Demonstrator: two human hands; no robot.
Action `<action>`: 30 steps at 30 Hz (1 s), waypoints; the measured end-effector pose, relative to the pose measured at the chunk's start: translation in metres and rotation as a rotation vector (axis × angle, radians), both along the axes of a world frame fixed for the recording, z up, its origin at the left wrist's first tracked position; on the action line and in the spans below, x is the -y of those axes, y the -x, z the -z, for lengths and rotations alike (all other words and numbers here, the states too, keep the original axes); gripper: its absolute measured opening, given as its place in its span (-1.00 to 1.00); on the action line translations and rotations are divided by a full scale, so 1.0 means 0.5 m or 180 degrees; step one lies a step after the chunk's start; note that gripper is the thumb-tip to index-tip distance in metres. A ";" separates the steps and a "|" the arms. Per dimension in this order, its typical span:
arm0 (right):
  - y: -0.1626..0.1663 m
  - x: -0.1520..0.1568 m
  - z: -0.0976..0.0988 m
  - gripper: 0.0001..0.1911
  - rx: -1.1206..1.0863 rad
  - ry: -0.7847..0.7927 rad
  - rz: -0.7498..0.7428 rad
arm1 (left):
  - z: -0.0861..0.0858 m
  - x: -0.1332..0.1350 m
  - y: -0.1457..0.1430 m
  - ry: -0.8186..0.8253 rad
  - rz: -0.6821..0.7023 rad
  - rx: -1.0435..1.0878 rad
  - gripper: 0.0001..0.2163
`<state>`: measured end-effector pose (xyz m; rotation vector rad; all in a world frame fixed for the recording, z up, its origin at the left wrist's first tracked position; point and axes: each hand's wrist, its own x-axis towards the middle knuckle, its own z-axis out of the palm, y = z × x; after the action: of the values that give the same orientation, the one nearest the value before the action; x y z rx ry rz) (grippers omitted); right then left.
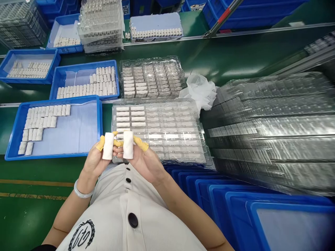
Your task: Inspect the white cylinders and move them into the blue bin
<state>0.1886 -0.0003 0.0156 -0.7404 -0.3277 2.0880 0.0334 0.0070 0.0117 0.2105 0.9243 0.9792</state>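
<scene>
My left hand (94,161), with yellow finger cots on its fingertips, is closed on a white cylindrical piece (108,146) held upright. Beside it, my right hand (143,160), also in yellow cots, pinches a second white cylindrical piece (128,145). The two pieces are a small gap apart, over the near left edge of a clear plastic compartment tray (180,132). White pieces show in that tray's left columns. Left of my hands, a blue tray (78,139) with a pale liner holds rows of similar white pieces (39,116) along its left and far sides.
Behind stand another blue tray (85,66) of white pieces and a filled clear tray (154,57). A crumpled translucent bag (201,90) lies right of them. Tall stacked clear trays (272,132) and nested blue trays (235,198) crowd the right side. More stacks line the back.
</scene>
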 end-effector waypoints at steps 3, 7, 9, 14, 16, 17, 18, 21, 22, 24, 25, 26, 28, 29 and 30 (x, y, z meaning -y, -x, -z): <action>-0.004 -0.003 -0.008 -0.54 0.0028 0.0047 -0.0007 | -0.004 -0.003 0.003 0.0174 -0.0211 -0.0090 -0.70; -0.006 -0.004 -0.008 -0.53 0.0006 -0.0038 -0.0032 | -0.005 -0.004 0.004 0.0267 -0.0222 0.0037 -0.62; -0.007 -0.003 -0.005 -0.52 0.0000 -0.0040 -0.0048 | -0.002 -0.003 0.005 0.0234 -0.0205 0.0071 -0.62; -0.009 0.001 0.006 -0.61 0.0057 0.0101 0.0064 | 0.004 -0.001 0.005 0.0100 -0.0179 0.0161 -0.67; -0.010 0.002 0.010 -0.71 0.0066 0.0173 0.0175 | 0.003 -0.001 0.004 0.0039 -0.0215 0.0219 -0.69; -0.010 0.002 0.012 -0.74 0.0058 0.0191 0.0208 | 0.002 0.000 0.003 0.0014 -0.0222 0.0234 -0.70; -0.011 0.002 0.012 -0.76 0.0040 0.0189 0.0220 | 0.001 0.000 0.003 0.0007 -0.0202 0.0235 -0.71; -0.012 0.002 0.012 -0.78 -0.0056 0.0101 0.0122 | 0.000 0.002 0.004 0.0037 -0.0134 0.0092 -0.74; -0.013 0.002 0.011 -0.78 -0.0067 0.0068 0.0075 | 0.000 0.003 0.005 0.0047 -0.0135 0.0008 -0.75; -0.016 0.003 0.011 -0.75 -0.0030 0.0044 -0.0004 | 0.002 0.004 0.005 0.0033 -0.0117 -0.0097 -0.76; -0.017 0.003 0.012 -0.73 0.0006 0.0057 -0.0042 | 0.003 0.005 0.005 0.0003 -0.0090 -0.0093 -0.74; -0.019 0.003 0.012 -0.70 0.0040 0.0083 -0.0071 | 0.004 0.005 0.005 -0.0027 -0.0044 -0.0047 -0.72; -0.021 0.004 0.014 -0.68 0.0086 0.0157 -0.0104 | 0.004 0.005 0.004 -0.0074 0.0032 0.0112 -0.67; -0.021 0.005 0.014 -0.68 0.0106 0.0188 -0.0110 | 0.004 0.005 0.004 -0.0078 0.0061 0.0189 -0.66; -0.021 0.005 0.014 -0.69 0.0133 0.0204 -0.0092 | 0.003 0.005 0.004 -0.0061 0.0091 0.0240 -0.65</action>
<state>0.1990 -0.0030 0.0086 -0.8226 -0.2973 2.1210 0.0315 0.0046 0.0101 0.2011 0.8413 0.9637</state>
